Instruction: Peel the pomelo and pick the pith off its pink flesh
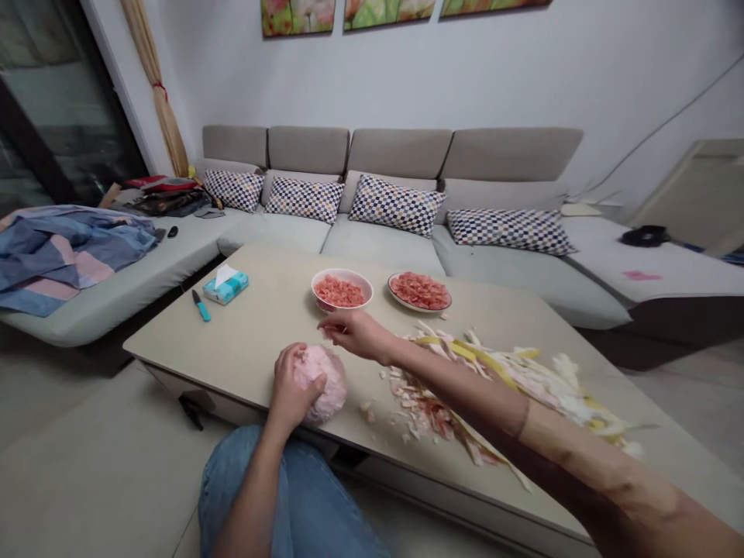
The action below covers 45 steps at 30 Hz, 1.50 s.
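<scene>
While a white bowl [342, 288] and a plate [419, 292] at the far side of the surface [261, 333] both already hold heaps of picked red-pink fruit flesh, a peeled pink pomelo [325, 381] remains largely whole near the front edge, so I judge the work well advanced but not finished. A long spread of yellow and white peel scraps [511, 372] lies to the right of it. The left hand [294, 387] cups the pomelo from its near left side, its grip closed around the fruit and pressing it to the surface. The right hand [354, 333] hovers just beyond the pomelo, between it and the bowl, fingertips pinched together; whether they hold a bit of flesh cannot be told.
</scene>
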Tool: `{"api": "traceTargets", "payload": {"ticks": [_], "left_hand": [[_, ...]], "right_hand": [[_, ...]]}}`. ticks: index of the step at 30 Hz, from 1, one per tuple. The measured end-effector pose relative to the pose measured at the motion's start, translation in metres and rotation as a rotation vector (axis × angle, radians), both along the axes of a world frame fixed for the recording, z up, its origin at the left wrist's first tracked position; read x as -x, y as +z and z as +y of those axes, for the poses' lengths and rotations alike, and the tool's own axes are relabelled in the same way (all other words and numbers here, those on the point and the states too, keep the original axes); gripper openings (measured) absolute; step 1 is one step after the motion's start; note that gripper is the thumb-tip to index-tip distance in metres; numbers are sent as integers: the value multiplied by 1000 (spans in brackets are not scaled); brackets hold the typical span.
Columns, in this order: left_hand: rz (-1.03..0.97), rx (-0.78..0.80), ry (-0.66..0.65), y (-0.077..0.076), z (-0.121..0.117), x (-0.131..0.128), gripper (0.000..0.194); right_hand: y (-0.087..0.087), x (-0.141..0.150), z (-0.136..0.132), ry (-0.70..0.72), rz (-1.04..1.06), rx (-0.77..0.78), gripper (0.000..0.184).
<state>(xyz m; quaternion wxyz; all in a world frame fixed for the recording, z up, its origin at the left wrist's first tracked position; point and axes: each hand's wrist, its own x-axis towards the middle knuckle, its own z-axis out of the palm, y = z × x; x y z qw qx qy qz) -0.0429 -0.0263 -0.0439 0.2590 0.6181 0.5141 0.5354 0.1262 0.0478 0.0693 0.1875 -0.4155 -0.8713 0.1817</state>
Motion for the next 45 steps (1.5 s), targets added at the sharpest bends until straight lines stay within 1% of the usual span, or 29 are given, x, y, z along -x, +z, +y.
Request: {"api": "traceTargets", "payload": {"ticks": [3, 6, 9, 11, 12, 13, 15, 18, 20, 22, 24, 25, 28, 30, 33, 36, 41, 43, 45], "left_hand": [[-16, -3, -14, -4, 0, 2, 53], [-16, -4, -67, -9, 1, 7, 57], [10, -6, -132, -12, 1, 13, 65], [35, -11, -173, -13, 1, 17, 71], [45, -12, -191, -13, 0, 19, 73], [55, -9, -211, -13, 0, 21, 74], [69, 11, -251, -13, 0, 26, 78], [79, 64, -312, -13, -1, 33, 86], [78, 97, -331, -13, -1, 36, 90], [68, 115, -307, -14, -2, 33, 91], [53, 105, -219, -15, -5, 23, 88], [45, 93, -153, -17, -6, 17, 86], [46, 54, 39, -20, -11, -6, 82], [45, 29, 95, -23, -13, -16, 83], [56, -12, 102, -25, -14, -20, 87], [75, -32, 86, -26, -14, -17, 91], [105, -47, 68, -24, -13, -15, 88], [103, -60, 71, -23, -14, -15, 89], [97, -65, 70, -24, -15, -15, 90]], "right_hand": [[-1, -29, -18, -69, -26, -10, 25], [-3, -68, -29, -213, -140, -12, 27], [-5, -105, -31, -357, -363, -23, 30], [-4, -119, -32, -446, -572, -34, 29], [-3, -121, -33, -481, -649, -42, 27], [-2, -119, -35, -496, -683, -46, 25], [0, -104, -40, -453, -607, -38, 25], [1, -64, -47, -288, -355, 75, 30], [1, -35, -47, -207, -298, 143, 38], [1, -10, -44, -161, -347, 159, 42], [3, 6, -39, -143, -425, 146, 41], [5, 12, -36, -140, -459, 137, 39], [14, 20, -27, -130, -556, 133, 35], [20, 22, -21, -108, -610, 142, 35], [26, 25, -14, -56, -651, 164, 36], [26, 31, -9, -39, -686, 179, 37], [12, 35, -3, -93, -697, 128, 34], [6, 31, 1, -125, -648, 126, 30], [4, 25, 4, -148, -578, 152, 28]]}}
